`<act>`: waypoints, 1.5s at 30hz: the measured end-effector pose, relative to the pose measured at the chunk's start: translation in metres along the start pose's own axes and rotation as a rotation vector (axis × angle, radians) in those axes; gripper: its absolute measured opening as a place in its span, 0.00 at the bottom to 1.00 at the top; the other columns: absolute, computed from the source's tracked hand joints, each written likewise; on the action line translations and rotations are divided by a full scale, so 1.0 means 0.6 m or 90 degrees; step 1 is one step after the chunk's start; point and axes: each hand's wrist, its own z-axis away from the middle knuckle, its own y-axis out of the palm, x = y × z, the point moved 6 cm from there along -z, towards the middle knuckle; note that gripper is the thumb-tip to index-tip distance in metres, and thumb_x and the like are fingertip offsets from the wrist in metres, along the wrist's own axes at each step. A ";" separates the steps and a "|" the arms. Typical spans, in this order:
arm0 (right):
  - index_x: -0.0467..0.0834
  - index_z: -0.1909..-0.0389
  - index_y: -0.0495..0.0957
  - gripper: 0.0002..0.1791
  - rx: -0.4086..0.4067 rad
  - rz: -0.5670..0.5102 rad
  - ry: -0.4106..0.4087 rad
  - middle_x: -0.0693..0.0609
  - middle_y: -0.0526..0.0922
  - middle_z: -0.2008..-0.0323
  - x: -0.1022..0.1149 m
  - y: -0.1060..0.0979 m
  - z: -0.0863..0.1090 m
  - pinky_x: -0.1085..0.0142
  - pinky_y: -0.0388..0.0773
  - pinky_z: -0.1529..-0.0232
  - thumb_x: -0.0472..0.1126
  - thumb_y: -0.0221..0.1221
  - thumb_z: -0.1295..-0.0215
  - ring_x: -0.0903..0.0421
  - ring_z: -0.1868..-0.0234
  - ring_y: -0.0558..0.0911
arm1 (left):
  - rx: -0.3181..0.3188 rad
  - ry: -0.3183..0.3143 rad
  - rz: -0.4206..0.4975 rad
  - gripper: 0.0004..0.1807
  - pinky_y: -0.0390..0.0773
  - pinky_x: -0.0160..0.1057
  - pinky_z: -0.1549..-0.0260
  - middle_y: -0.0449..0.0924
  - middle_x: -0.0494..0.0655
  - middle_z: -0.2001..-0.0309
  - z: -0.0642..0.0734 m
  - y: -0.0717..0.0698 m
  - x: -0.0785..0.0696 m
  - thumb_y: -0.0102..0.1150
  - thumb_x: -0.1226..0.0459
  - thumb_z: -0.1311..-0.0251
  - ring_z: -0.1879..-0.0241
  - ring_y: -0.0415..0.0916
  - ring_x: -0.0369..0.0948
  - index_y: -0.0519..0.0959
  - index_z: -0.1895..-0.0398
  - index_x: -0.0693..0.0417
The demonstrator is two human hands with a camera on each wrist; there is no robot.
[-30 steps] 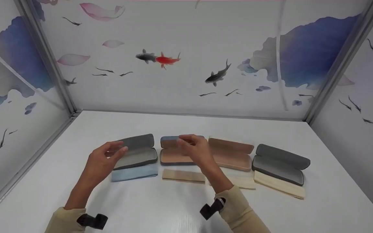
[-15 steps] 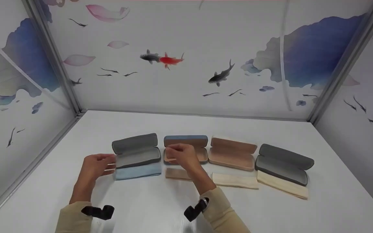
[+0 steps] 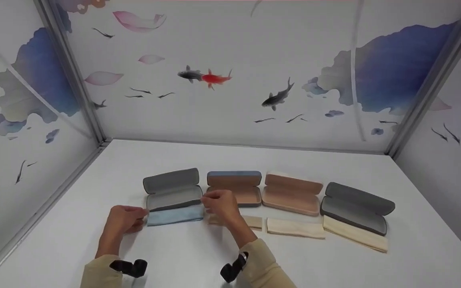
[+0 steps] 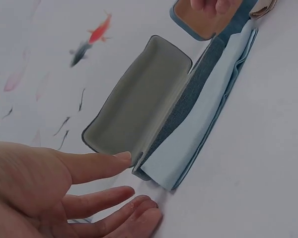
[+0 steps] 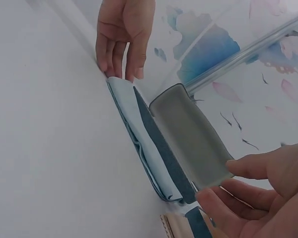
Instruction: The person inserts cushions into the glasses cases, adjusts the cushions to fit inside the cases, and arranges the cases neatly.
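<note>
Tabletop (image 3: 182,256): left hand (image 3: 123,219) nearer blue cloth (image 3: 175,216)

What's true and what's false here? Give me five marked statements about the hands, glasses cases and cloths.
1. The left hand is near the light-blue cloth. True.
2. That cloth lies inside a case. False: it lies in front of the leftmost glasses case.
3. The rightmost glasses case is open. True.
4. The rightmost cloth is pale yellow. True.
5. The right hand is nearest the rightmost glasses case. False: the right hand is near the leftmost glasses case's right end.
</note>
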 end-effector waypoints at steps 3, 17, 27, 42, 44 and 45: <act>0.36 0.57 0.86 0.10 -0.008 0.023 -0.011 0.46 0.87 0.63 -0.004 0.002 0.003 0.63 0.85 0.61 0.37 0.64 0.34 0.53 0.64 0.86 | -0.003 0.005 -0.015 0.24 0.84 0.33 0.65 0.82 0.55 0.62 -0.001 0.003 -0.003 0.62 0.64 0.34 0.67 0.80 0.40 0.73 0.42 0.74; 0.34 0.64 0.86 0.05 -0.023 0.098 -0.034 0.48 0.85 0.72 -0.020 0.024 0.005 0.70 0.78 0.74 0.32 0.65 0.38 0.60 0.75 0.79 | -0.015 0.051 -0.083 0.18 0.79 0.31 0.71 0.82 0.49 0.73 -0.003 0.007 -0.008 0.63 0.66 0.38 0.72 0.76 0.39 0.81 0.53 0.75; 0.35 0.66 0.86 0.03 -0.030 0.131 0.004 0.50 0.81 0.73 -0.032 0.030 0.007 0.71 0.77 0.80 0.32 0.66 0.39 0.60 0.78 0.76 | -0.041 0.069 -0.112 0.15 0.74 0.32 0.74 0.82 0.52 0.72 -0.005 0.023 0.004 0.64 0.68 0.40 0.73 0.74 0.40 0.81 0.57 0.75; 0.38 0.76 0.84 0.04 -0.038 0.150 -0.038 0.51 0.80 0.78 -0.023 0.028 0.005 0.71 0.73 0.84 0.30 0.68 0.43 0.61 0.83 0.73 | 0.018 0.058 -0.128 0.15 0.80 0.34 0.71 0.82 0.54 0.70 0.000 0.017 -0.011 0.60 0.68 0.40 0.71 0.77 0.40 0.81 0.55 0.75; 0.38 0.76 0.84 0.04 -0.036 0.143 -0.035 0.52 0.79 0.79 -0.023 0.027 0.004 0.71 0.73 0.85 0.30 0.67 0.43 0.61 0.83 0.73 | 0.027 0.053 -0.126 0.17 0.82 0.34 0.69 0.83 0.54 0.69 -0.001 0.012 -0.010 0.59 0.68 0.40 0.70 0.78 0.39 0.80 0.54 0.75; 0.38 0.76 0.84 0.04 -0.038 0.141 -0.034 0.53 0.79 0.79 -0.023 0.027 0.004 0.71 0.73 0.85 0.30 0.67 0.43 0.61 0.83 0.73 | 0.031 0.049 -0.121 0.17 0.83 0.35 0.69 0.83 0.55 0.68 -0.002 0.010 -0.010 0.59 0.67 0.39 0.70 0.79 0.39 0.79 0.53 0.75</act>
